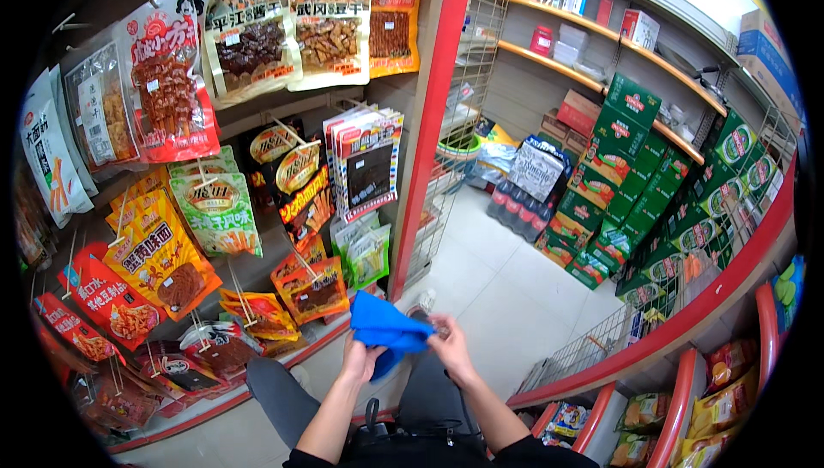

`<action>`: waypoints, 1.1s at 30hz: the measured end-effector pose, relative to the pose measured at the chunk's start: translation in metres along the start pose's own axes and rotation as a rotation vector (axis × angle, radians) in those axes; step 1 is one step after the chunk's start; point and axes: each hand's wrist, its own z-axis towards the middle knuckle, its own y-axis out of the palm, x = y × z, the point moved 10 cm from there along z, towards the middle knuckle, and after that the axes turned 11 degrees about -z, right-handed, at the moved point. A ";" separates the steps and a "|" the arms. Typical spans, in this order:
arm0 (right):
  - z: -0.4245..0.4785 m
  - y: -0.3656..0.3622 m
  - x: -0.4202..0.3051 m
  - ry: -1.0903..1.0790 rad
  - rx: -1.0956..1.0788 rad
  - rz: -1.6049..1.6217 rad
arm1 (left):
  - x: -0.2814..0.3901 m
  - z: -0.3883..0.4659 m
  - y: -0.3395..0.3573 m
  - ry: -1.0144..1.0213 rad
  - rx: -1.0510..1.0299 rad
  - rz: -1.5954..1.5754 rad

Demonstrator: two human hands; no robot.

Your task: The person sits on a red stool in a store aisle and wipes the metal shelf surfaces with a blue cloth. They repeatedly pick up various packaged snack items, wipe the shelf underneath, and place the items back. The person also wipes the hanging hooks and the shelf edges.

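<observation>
A folded blue cloth point(389, 321) is held up between both hands, above my knees. My left hand point(359, 358) grips its lower left side, and part of the cloth hangs down past the fingers. The fingers of my right hand point(450, 344) pinch the right corner. Hanging snack packets are nearest to the cloth on the left, among them an orange packet point(314, 291) on a peg hook. My grey-trousered legs and one light shoe point(421, 300) show below and behind the cloth.
Pegs with snack bags point(212, 210) jut out on the left. A red-edged upright point(434, 107) stands ahead. Beyond it are stacked green beer cartons point(611, 191), shrink-wrapped bottles point(518, 210) and a tiled floor point(496, 281). Red-railed racks point(676, 403) with bagged snacks curve along the right.
</observation>
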 end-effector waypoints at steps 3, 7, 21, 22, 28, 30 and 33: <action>-0.018 0.031 0.047 0.221 -0.282 0.118 | -0.012 -0.008 -0.001 -0.053 -0.021 -0.053; -0.041 0.073 0.066 0.562 -0.566 0.581 | -0.010 -0.014 -0.009 0.098 -0.066 0.768; 0.195 -0.057 -0.299 -0.259 -0.014 0.389 | 0.172 -0.114 -0.130 0.633 0.362 1.445; 0.209 -0.083 -0.363 -0.621 0.049 0.345 | 0.176 -0.123 -0.158 0.491 0.427 1.412; 0.263 -0.133 -0.609 -1.150 1.108 -0.518 | 0.219 -0.204 -0.181 0.863 0.689 1.569; 0.318 -0.129 -0.637 -1.099 0.966 -0.435 | 0.219 -0.214 -0.206 0.836 0.823 1.545; 0.337 -0.121 -0.656 -1.006 0.976 -0.369 | 0.211 -0.220 -0.207 0.878 0.872 1.687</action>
